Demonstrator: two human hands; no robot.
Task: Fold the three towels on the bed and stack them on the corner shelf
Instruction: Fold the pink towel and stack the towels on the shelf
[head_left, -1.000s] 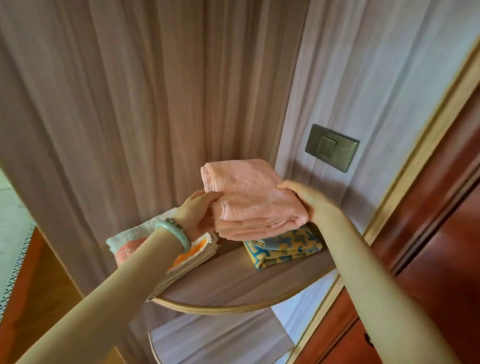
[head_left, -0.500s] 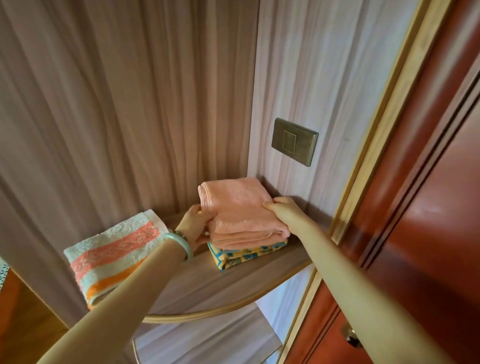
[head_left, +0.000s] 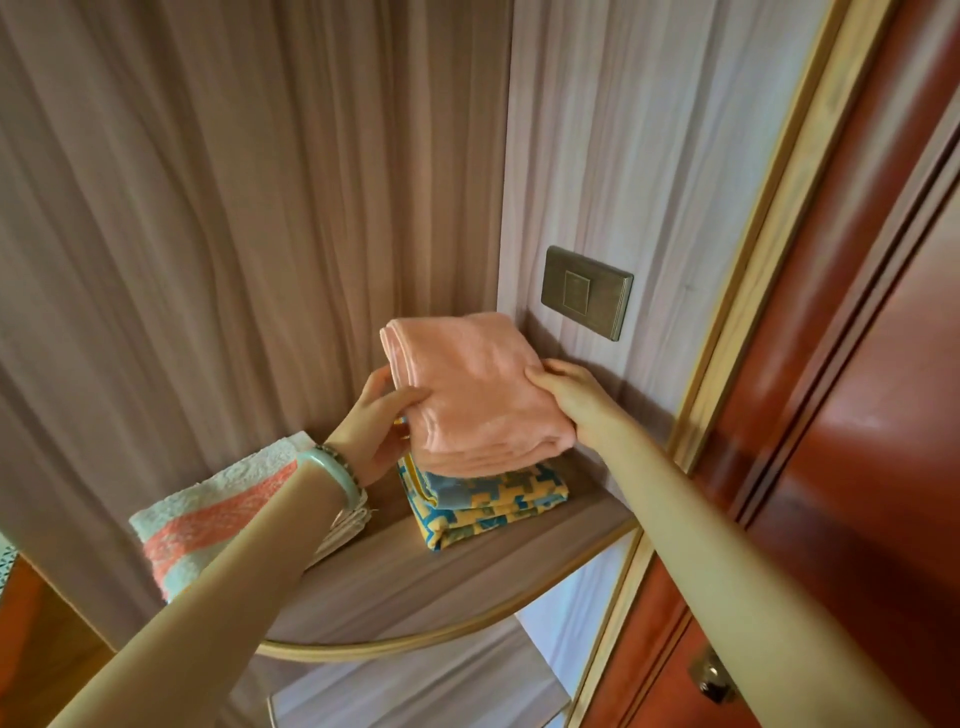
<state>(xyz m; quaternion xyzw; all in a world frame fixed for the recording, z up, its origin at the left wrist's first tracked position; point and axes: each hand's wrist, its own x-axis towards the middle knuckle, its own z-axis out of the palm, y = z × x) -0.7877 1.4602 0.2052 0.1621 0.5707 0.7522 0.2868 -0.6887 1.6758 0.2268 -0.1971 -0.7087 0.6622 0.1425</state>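
Observation:
A folded pink towel (head_left: 472, 395) lies on top of a folded yellow-and-blue patterned towel (head_left: 483, 501) on the rounded wooden corner shelf (head_left: 415, 587). My left hand (head_left: 376, 426) grips the pink towel's left edge. My right hand (head_left: 571, 400) presses and holds its right side. A folded white towel with coral and pale-green stripes (head_left: 208, 519) sits at the shelf's left side, partly hidden behind my left forearm, which wears a pale-green bangle (head_left: 332, 467).
A brass wall switch plate (head_left: 586, 292) is on the wall just above the towels. A red-brown wooden door (head_left: 831, 415) with a metal handle (head_left: 711, 678) stands at the right. A lower shelf (head_left: 415, 691) shows beneath.
The pink towel came down from above the shelf onto the patterned towel. Both hands stayed on it, and the view shifted so the shelf sits more central.

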